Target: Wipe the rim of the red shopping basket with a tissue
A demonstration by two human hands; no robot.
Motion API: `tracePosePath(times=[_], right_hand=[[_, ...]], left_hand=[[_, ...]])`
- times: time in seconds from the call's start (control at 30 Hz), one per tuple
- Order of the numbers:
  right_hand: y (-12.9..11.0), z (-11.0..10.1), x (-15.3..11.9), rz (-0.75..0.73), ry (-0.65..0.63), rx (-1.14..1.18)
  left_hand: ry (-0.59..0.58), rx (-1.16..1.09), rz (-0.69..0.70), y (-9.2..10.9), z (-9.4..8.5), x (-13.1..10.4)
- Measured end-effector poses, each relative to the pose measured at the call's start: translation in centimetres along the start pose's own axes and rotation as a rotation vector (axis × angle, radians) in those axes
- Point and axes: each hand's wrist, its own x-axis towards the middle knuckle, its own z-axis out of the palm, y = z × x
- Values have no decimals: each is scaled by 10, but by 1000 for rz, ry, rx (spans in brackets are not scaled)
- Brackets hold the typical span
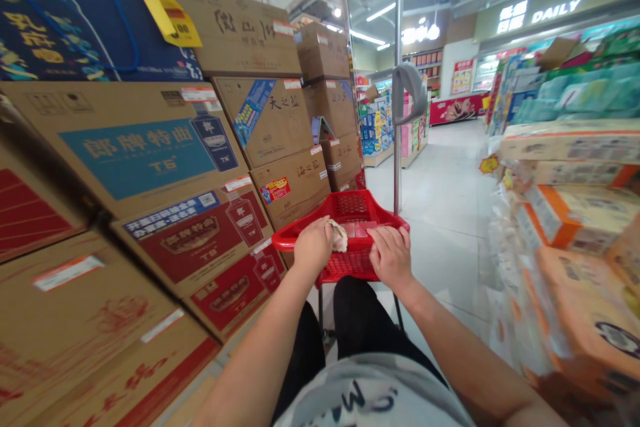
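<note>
A red plastic shopping cart point(337, 269) is right in front of my body, with perforated basket walls. My left hand point(314, 245) is closed at the near left side of its rim. A crumpled pale wad point(339, 238), perhaps paper or a thin bag, pokes out between the thumb and fingers of that hand. My right hand point(391, 257) curls its fingers over the near right side of the rim. Inside the basket lies something flat and reddish, too unclear to name. Behind the right hand a metal pole point(399, 167) rises, bearing a grey loop point(407, 95).
Stacked cardboard cartons point(287, 121) with price tags wall the left side. Piled packaged goods point(575, 213) line the right, blurred at the near end. A pale tiled floor aisle point(447, 187) runs ahead to display shelves point(377, 127) and a red counter point(455, 110).
</note>
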Motion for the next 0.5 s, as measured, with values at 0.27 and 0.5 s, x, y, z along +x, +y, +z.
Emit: tracePosePath(times=[0.27,0.5], right_hand=[[-1,1,-1,-7,22,0],[-4,3,-1,26,22,11]], left_hand=[[16,-32,171,0,4,-7],[73,67,-28,-13,2,-11]])
